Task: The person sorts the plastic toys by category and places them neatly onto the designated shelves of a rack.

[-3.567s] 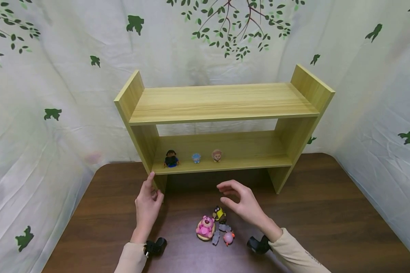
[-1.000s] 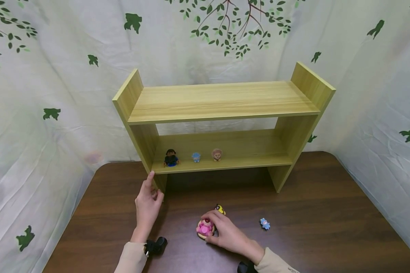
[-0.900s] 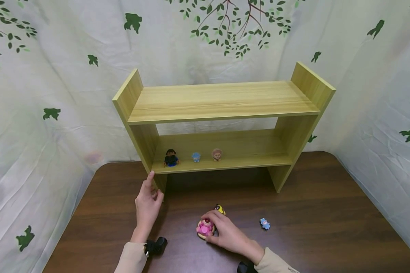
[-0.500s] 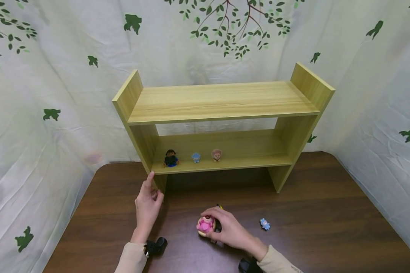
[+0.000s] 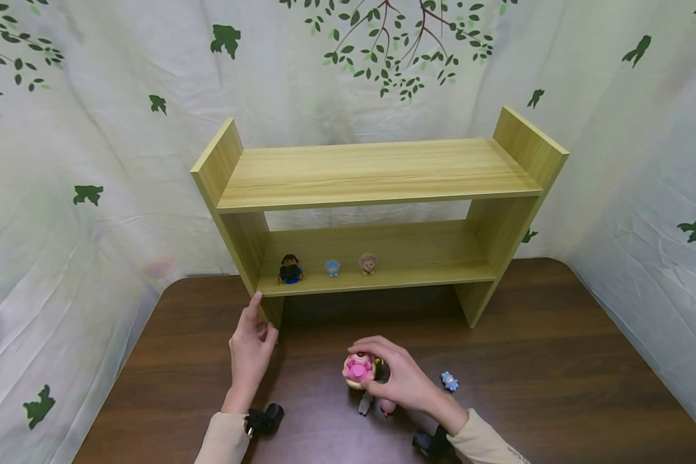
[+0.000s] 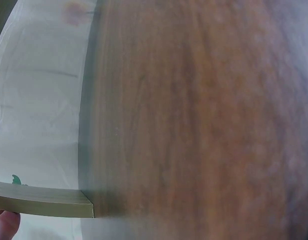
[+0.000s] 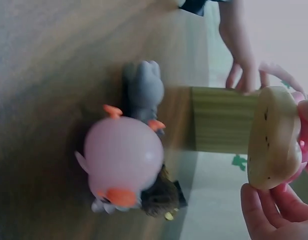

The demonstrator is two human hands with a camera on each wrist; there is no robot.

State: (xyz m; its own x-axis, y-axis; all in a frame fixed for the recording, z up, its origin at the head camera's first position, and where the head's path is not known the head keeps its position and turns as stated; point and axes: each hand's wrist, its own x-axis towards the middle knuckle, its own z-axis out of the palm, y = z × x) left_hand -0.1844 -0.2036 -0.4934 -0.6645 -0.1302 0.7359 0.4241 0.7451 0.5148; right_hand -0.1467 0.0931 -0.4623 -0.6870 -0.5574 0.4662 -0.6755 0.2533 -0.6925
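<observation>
My right hand (image 5: 406, 383) grips a pink bear figurine (image 5: 359, 369) with a round cream base, clear of the table. In the right wrist view, fingers and thumb hold the cream base (image 7: 271, 142) from opposite sides. Below it lie a pink ball-shaped figurine (image 7: 124, 152) with orange parts, a grey figurine (image 7: 145, 90), and a dark brown figurine (image 7: 161, 197) partly hidden. My left hand (image 5: 249, 351) touches the left side panel of the wooden shelf (image 5: 377, 174), index finger extended. In the left wrist view, one fingertip (image 6: 6, 225) meets the panel's edge.
On the middle board stand a dark-haired figurine (image 5: 290, 269), a small blue one (image 5: 333, 268) and a brown-hooded one (image 5: 368, 263). Another blue figurine (image 5: 449, 381) lies on the brown table (image 5: 557, 348) to the right. A leaf-patterned curtain (image 5: 122, 142) hangs behind.
My right hand has lifted the pink bear figurine, moving it slightly right and away from me, uncovering figurines beneath. Before that, a blue figurine appeared on the table's right. My left hand stays put.
</observation>
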